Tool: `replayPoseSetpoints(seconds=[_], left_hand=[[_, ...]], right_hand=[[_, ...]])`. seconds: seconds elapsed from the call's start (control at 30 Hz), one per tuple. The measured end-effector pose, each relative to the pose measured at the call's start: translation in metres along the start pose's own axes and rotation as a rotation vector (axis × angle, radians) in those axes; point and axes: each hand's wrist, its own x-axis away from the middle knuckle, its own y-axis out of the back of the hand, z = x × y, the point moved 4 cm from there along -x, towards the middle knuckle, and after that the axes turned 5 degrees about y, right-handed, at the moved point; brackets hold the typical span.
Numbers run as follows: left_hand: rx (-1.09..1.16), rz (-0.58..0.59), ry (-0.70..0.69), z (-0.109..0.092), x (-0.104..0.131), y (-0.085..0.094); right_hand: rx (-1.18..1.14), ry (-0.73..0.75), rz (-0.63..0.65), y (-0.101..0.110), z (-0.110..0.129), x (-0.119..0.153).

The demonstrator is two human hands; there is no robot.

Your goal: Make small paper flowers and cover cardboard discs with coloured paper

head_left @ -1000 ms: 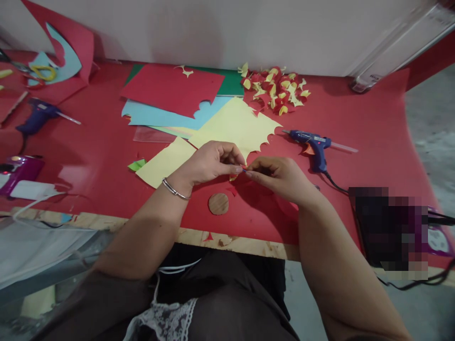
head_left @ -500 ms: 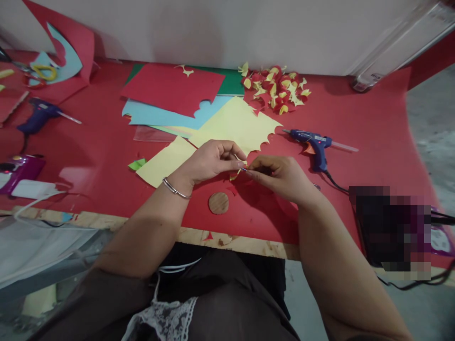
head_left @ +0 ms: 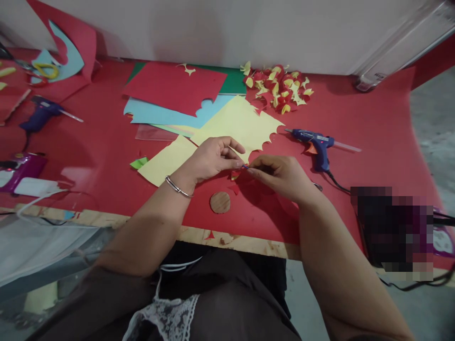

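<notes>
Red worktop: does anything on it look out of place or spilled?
Yes: a small red paper scrap lies on the bare wooden front edge, apart from the red-and-yellow paper heap at the back, and a pale yellow offcut lies at the back edge of the red paper sheet. Both look like strays. Nothing looks spilled.

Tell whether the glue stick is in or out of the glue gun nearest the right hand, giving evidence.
In: the translucent glue stick juts from the back end of the blue glue gun.

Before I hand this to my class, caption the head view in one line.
Left hand and right hand meet at a thin blue piece near a wooden disc on a red tabletop.
</notes>
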Motion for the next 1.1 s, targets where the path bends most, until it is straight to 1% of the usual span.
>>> replayPoseSetpoints(seconds=[0.17, 0.37, 0.6, 0.8, 0.97, 1.1], left_hand=[[0.034, -0.014, 0.015, 0.0009, -0.0004, -0.0028], [0.081, -0.012, -0.003, 0.0032, -0.0001, -0.0022], [0.082, 0.012, -0.012, 0.0007, 0.0008, -0.0018], [0.078, -0.045, -0.047, 0.0011, -0.0011, -0.0021], [0.103, -0.11, -0.046, 0.0017, -0.0025, 0.0009], [0.113, -0.105, -0.049, 0.0012, -0.0026, 0.0002]], right_hand=[[0.035, -0.01, -0.006, 0.0004, -0.0006, 0.0001], [0.057, 0.024, -0.042, 0.0021, 0.003, -0.0008], [0.045, 0.044, -0.067, 0.0029, 0.0019, -0.0004], [0.039, 0.056, -0.084, 0.0035, -0.0004, -0.0008], [0.044, 0.036, -0.096, 0.0028, -0.0018, -0.0008], [0.05, 0.026, -0.1, 0.0028, -0.0046, -0.0004]])
